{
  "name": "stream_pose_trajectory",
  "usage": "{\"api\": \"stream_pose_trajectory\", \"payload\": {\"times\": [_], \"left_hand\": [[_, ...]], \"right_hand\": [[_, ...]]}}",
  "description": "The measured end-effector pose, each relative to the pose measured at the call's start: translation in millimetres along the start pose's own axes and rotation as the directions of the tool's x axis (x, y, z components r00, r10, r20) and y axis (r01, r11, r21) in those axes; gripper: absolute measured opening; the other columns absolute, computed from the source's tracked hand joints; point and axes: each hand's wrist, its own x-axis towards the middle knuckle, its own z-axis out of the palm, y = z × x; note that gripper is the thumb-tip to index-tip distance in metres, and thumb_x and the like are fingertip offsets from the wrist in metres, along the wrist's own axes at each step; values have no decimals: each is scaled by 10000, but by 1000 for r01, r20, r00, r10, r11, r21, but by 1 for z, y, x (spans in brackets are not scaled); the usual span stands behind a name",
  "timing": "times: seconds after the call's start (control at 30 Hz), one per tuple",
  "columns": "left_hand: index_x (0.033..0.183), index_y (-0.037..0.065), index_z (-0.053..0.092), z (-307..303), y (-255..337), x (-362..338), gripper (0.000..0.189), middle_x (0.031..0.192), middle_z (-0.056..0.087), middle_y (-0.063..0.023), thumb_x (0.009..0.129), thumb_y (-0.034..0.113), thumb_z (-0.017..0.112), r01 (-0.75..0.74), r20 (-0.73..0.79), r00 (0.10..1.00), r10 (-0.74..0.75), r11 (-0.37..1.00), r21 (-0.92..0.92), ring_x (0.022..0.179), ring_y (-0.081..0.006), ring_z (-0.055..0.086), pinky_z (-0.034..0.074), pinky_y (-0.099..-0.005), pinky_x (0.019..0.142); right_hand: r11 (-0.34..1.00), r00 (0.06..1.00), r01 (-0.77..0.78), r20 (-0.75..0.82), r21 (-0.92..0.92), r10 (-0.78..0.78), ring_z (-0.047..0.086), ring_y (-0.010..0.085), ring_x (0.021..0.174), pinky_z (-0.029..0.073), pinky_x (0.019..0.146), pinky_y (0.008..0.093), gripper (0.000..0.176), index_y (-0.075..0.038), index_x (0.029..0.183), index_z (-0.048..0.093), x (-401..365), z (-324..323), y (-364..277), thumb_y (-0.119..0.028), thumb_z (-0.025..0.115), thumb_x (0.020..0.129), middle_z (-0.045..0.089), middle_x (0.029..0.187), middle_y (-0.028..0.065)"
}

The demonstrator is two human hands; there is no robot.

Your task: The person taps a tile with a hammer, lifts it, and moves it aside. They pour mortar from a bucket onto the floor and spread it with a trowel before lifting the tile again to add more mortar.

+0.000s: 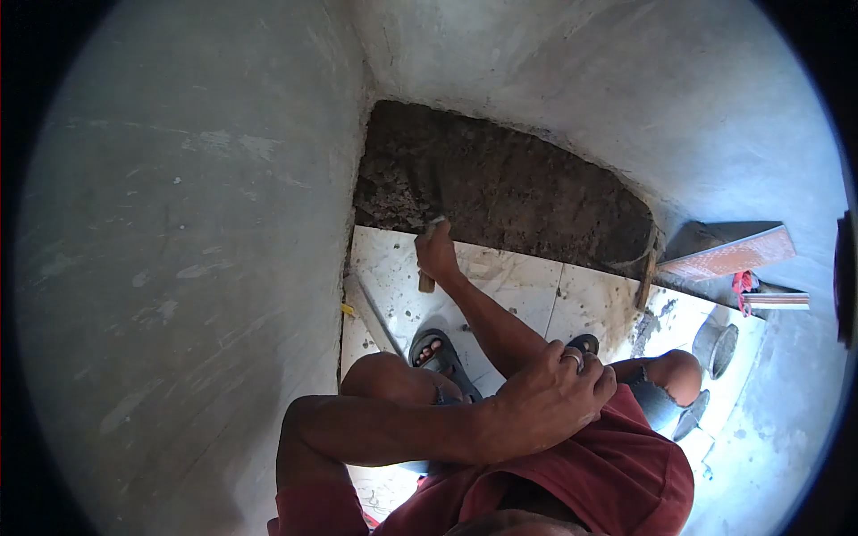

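Note:
My right hand (436,255) is closed around the wooden handle (426,283) of a trowel at the edge of the tiled floor. Beyond the fist, the tool's dark blade is hard to make out against the wet-looking brown mortar bed (509,183). Across my body lies my left hand (556,393), with a ring on one finger. Its fingers are curled in near my right arm and knee, and whatever they may hold is hidden. White speckled tiles (509,272) border the mortar bed on my side.
Plastered walls (197,223) enclose the corner. A pale strip (371,313) lies along the left wall. On the right are a short wooden piece (646,281), a leaning tile (733,253), a red cord or bag (742,288) and a round dark container (715,347). My sandaled foot (438,357) rests on tile.

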Motion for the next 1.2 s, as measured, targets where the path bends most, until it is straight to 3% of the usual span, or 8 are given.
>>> {"api": "stream_pose_trajectory", "payload": {"times": [0.1, 0.2, 0.3, 0.37, 0.63, 0.73, 0.83, 1.2], "left_hand": [[1128, 4, 518, -1, -2, 2, 448, 990, 579, -137, 806, 312, 559, -2, 5, 1000, 1, 999, 36, 843, -252, 594, 451, -353, 801], [1129, 1, 518, -3, 0, -7, 430, 989, 580, -136, 806, 283, 542, 21, -7, 1000, -21, 999, 49, 842, -249, 601, 452, -351, 796], [1131, -5, 518, -5, 0, -9, 402, 1000, 579, -142, 810, 238, 510, -10, -71, 997, 17, 995, 95, 858, -245, 603, 453, -355, 789], [1134, -10, 518, -4, 2, -5, 381, 1006, 582, -148, 817, 199, 479, -27, -4, 1000, 27, 999, 48, 880, -246, 604, 452, -361, 786], [1135, -8, 520, 1, 8, 1, 357, 1008, 589, -152, 829, 167, 462, -66, 5, 998, 66, 996, 54, 896, -248, 605, 440, -345, 772], [1133, -5, 523, 1, 13, 0, 353, 1022, 586, -153, 832, 166, 459, -50, 25, 998, 49, 997, 65, 914, -247, 601, 435, -344, 778], [1129, -3, 527, 2, 12, 3, 350, 1031, 586, -155, 830, 169, 463, -51, 37, 998, 48, 997, 63, 915, -245, 600, 433, -345, 781], [1111, -2, 540, 7, 15, 9, 351, 1007, 595, -155, 823, 185, 469, -50, 55, 997, 45, 994, 95, 873, -232, 609, 431, -335, 743]], "right_hand": [[997, 987, 28, 162, -69, -17, 586, 487, 772, 468, 711, 513, 450, 41, 1099, 281, -1, -15, 9, -191, 528, 804, 570, 874, 341], [970, 944, 231, -225, -79, -243, 603, 444, 692, 482, 656, 489, 422, 36, 1078, 299, 15, -34, 37, -201, 521, 810, 591, 809, 293], [948, 963, 21, -260, 318, 65, 628, 297, 631, 504, 497, 384, 375, -15, 1042, 287, 7, -33, 8, -191, 541, 830, 559, 886, 263], [999, 956, -36, -291, 12, 38, 621, 290, 586, 491, 472, 390, 370, -16, 1034, 276, -9, 11, 9, -187, 536, 834, 566, 813, 238], [998, 997, 58, 43, -18, -58, 610, 435, 676, 468, 604, 529, 403, 7, 1064, 262, -11, -44, 6, -184, 521, 821, 570, 782, 327], [993, 961, 119, -253, 1, -115, 617, 269, 605, 479, 465, 385, 369, -2, 1044, 281, 35, -22, 30, -165, 541, 839, 571, 699, 200], [942, 969, 145, -148, -304, -197, 613, 306, 617, 489, 513, 407, 357, 13, 1029, 295, 2, 3, 25, -151, 541, 829, 573, 713, 212], [974, 983, 144, 137, -177, -120, 571, 499, 817, 453, 713, 536, 491, 52, 1098, 239, -17, -23, 28, -179, 548, 793, 558, 840, 376]]}}
